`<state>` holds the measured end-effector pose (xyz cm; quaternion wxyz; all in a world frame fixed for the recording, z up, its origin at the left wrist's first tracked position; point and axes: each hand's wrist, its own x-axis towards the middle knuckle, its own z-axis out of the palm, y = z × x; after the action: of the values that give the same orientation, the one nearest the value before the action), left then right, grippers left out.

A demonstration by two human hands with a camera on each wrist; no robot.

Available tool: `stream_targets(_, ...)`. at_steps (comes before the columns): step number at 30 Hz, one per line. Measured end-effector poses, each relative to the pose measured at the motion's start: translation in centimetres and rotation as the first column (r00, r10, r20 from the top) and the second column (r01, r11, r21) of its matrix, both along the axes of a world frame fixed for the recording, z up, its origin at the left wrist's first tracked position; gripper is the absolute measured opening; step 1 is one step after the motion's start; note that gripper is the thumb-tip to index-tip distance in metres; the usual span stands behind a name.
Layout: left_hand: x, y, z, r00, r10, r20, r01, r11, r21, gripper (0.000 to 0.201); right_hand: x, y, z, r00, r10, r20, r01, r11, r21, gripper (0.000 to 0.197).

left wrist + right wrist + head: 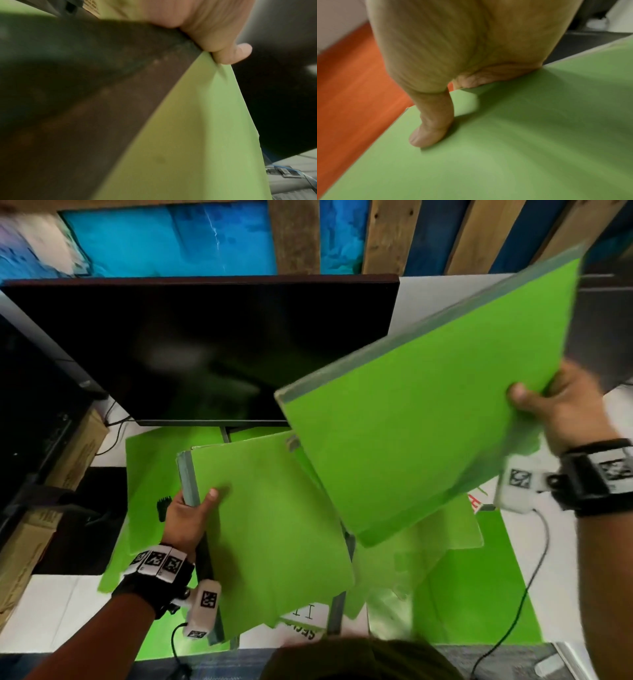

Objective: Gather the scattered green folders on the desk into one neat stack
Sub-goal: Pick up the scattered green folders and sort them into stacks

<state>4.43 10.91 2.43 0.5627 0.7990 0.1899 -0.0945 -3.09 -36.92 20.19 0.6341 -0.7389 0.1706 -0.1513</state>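
My right hand [548, 409] grips a green folder [428, 412] by its right edge, thumb on top, and holds it tilted in the air above the desk. The right wrist view shows the thumb [429, 129] pressed on that folder's cover [522, 135]. Lower left, my left hand [191, 515] holds a second green folder [274, 525] by its grey spine, thumb on the cover. In the left wrist view the thumb [229, 54] pinches the green cover [197, 121] at its edge. More green folders [462, 587] lie spread on the desk beneath, partly hidden.
A large dark monitor [205, 347] stands at the back of the white desk [51, 604]. A black mat [92, 525] lies at the left beside cardboard boxes [78, 453]. Papers with printed lettering [301, 628] peek out near the front edge. A second dark screen [603, 320] stands at the far right.
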Motion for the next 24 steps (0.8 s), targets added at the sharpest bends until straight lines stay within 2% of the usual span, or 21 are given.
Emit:
stream_targets(2,-0.2,-0.3,0.2,0.999,-0.003,0.042,0.004,1.000,-0.024,0.052,0.8,1.0,-4.0,0.994,0.086,-0.073,-0.089,0.995,-0.043,0.057)
stream_targets(3,-0.3,-0.5,0.4,0.998,-0.006,0.057,0.009,0.999,-0.045,0.044,1.2,1.5,-5.6,0.984,0.129,-0.121,-0.138,0.988,-0.066,0.064)
stream_targets(5,-0.6,-0.8,0.7,0.997,-0.018,0.075,0.022,0.998,-0.058,0.032,2.0,3.0,-7.8,0.949,0.191,-0.249,-0.238,0.955,-0.176,0.060)
stream_targets(8,-1.0,-0.7,0.5,0.995,-0.043,0.092,0.048,0.997,-0.059,0.023,4.3,6.1,-9.6,0.910,0.166,-0.381,-0.314,0.875,-0.369,0.043)
stream_targets(12,-1.4,-0.7,0.2,0.985,-0.103,0.137,0.109,0.994,-0.034,0.021,6.9,12.0,-10.0,0.890,0.306,-0.337,-0.443,0.754,-0.485,0.060)
stream_targets(15,-1.8,-0.9,0.1,0.982,-0.162,0.093,0.166,0.985,-0.039,0.013,7.8,16.1,-10.3,0.837,0.380,-0.395,-0.545,0.647,-0.533,0.070)
stream_targets(16,-2.0,-1.0,0.2,0.979,-0.193,0.064,0.195,0.981,-0.025,0.019,8.0,17.2,-10.5,0.820,0.404,-0.405,-0.571,0.617,-0.541,0.071)
stream_targets(17,-2.3,-1.1,0.2,0.976,-0.215,0.037,0.216,0.976,-0.028,0.032,8.1,18.0,-10.6,0.807,0.432,-0.403,-0.590,0.598,-0.542,0.070)
stream_targets(19,-3.0,-0.9,0.1,0.975,-0.221,-0.002,0.220,0.973,-0.072,0.056,8.3,18.9,-11.0,0.800,0.463,-0.381,-0.600,0.604,-0.525,0.070)
stream_targets(21,-3.7,-0.7,0.1,0.977,-0.212,-0.008,0.211,0.975,-0.069,0.069,8.1,19.3,-11.9,0.855,0.383,-0.350,-0.518,0.601,-0.609,0.074)
stream_targets(22,-4.0,-0.7,0.0,0.980,-0.200,-0.001,0.199,0.977,-0.070,0.070,7.9,19.2,-12.7,0.908,0.272,-0.319,-0.419,0.598,-0.683,0.077)
stream_targets(23,-4.1,-0.8,0.1,0.983,-0.183,0.007,0.183,0.981,-0.070,0.069,7.4,19.0,-13.6,0.944,0.137,-0.300,-0.318,0.624,-0.714,0.082)
stream_targets(24,-4.3,-0.8,0.1,0.986,-0.163,0.015,0.164,0.984,-0.068,0.066,6.7,18.8,-14.4,0.941,0.020,-0.336,-0.256,0.690,-0.677,0.088)
